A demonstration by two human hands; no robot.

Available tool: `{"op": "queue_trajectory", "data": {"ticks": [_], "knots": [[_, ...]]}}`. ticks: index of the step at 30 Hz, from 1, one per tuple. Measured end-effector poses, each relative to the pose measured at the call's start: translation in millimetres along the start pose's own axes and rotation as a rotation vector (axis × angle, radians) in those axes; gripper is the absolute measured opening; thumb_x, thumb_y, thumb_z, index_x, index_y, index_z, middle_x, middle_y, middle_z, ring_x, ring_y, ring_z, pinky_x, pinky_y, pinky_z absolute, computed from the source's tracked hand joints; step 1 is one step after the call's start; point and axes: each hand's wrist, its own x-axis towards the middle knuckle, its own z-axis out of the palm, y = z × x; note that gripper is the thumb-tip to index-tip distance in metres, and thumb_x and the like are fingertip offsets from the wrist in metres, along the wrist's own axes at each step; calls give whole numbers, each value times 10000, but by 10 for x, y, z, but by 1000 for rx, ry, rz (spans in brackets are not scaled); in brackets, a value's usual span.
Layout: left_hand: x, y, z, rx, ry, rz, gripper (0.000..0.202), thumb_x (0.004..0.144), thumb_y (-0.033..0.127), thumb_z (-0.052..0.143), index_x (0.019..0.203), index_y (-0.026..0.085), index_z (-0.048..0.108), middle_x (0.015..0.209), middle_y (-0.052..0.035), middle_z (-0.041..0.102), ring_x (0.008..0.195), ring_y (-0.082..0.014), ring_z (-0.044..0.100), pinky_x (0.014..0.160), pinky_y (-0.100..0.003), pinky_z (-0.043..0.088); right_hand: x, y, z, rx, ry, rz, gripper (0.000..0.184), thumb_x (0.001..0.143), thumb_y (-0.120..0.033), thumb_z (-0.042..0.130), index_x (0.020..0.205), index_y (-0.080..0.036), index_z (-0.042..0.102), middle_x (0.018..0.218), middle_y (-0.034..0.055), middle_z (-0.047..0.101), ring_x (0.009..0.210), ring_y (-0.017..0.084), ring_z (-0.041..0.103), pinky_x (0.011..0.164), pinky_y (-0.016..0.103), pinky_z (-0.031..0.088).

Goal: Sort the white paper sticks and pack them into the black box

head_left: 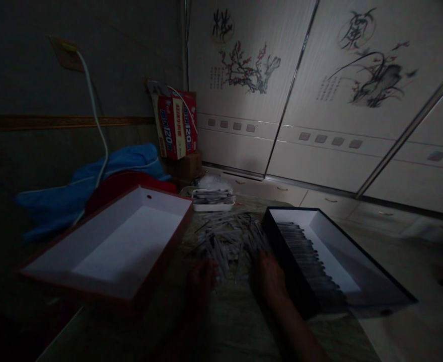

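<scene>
My left hand [201,284] and right hand [270,276] reach forward, low, at the near edge of the white paper strip pile [227,241] on the surface [221,327]. Dimness prevents me from telling their spread or grip. The black box [282,251] abuts the pile's right; the red box [108,241] sits left.

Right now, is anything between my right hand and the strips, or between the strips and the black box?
Nothing visible: your right hand is at the edge of the strips; only the wall of the black box separates them from its inside.
</scene>
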Motion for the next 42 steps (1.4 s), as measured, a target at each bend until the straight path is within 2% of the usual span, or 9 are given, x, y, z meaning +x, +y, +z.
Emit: {"op": "queue_trajectory", "data": {"ticks": [3, 6, 10, 14, 16, 19, 25, 33, 42], "knots": [[-21, -11, 7, 68, -44, 57, 346, 713, 487, 553, 660, 157, 642, 471, 43, 479, 429, -96, 428, 426, -201, 334, -61, 35, 14, 186, 89, -2, 193, 800, -161, 431, 874, -147, 609, 839, 134, 645, 750, 240, 624, 603, 300, 448], [-52, -11, 37, 133, -151, 135, 309, 733, 442, 558, 730, 157, 675, 522, 17, 542, 485, -118, 485, 482, -218, 377, -210, 3, 19, 471, 153, -43, 195, 829, -265, 447, 868, -147, 597, 807, 89, 643, 712, 199, 607, 615, 271, 455], [-59, -35, 83, 97, -344, 60, 342, 696, 415, 608, 884, 137, 676, 581, -6, 605, 485, -131, 514, 486, -236, 398, -485, -189, -5, 720, 86, -126, 211, 841, -321, 468, 829, -153, 595, 712, 29, 617, 606, 143, 563, 550, 217, 434], [-19, -33, 77, 66, -378, 6, 303, 653, 440, 635, 676, 138, 642, 528, 10, 567, 459, -117, 494, 455, -222, 373, -581, -322, -49, 823, 2, -258, 199, 853, -280, 451, 912, -168, 605, 843, 44, 636, 744, 148, 590, 659, 216, 450], [9, -21, 64, 47, -304, 18, 318, 664, 466, 613, 616, 152, 608, 491, 25, 533, 451, -110, 480, 458, -217, 370, -509, -284, -51, 770, -7, -232, 212, 856, -263, 430, 911, -165, 609, 868, 58, 638, 785, 159, 592, 692, 229, 447], [46, -28, 55, 5, -181, 19, 347, 675, 499, 582, 584, 164, 573, 445, 39, 498, 417, -100, 448, 437, -211, 354, -302, -140, -30, 509, -18, -97, 193, 821, -194, 421, 799, -155, 609, 783, 74, 630, 709, 175, 585, 636, 246, 433], [78, -90, 64, -44, -204, -9, 351, 658, 492, 614, 559, 158, 573, 430, 28, 515, 403, -97, 456, 418, -202, 337, 120, -29, -43, 67, -174, 48, 233, 833, -190, 388, 871, -187, 618, 900, 98, 644, 812, 198, 615, 643, 256, 421], [114, -128, 42, -47, -225, -18, 334, 681, 467, 606, 557, 159, 570, 438, 30, 522, 414, -92, 460, 435, -200, 350, 406, -185, -32, 17, -287, 102, 260, 816, -311, 458, 932, -163, 639, 955, 136, 656, 866, 225, 634, 672, 289, 444], [114, -145, 30, -61, -232, -20, 313, 681, 455, 617, 580, 162, 573, 448, 33, 525, 425, -94, 471, 439, -197, 356, 541, -205, -5, 30, -370, 133, 219, 786, -252, 500, 873, -160, 679, 948, 160, 676, 844, 248, 647, 644, 297, 453]]}}
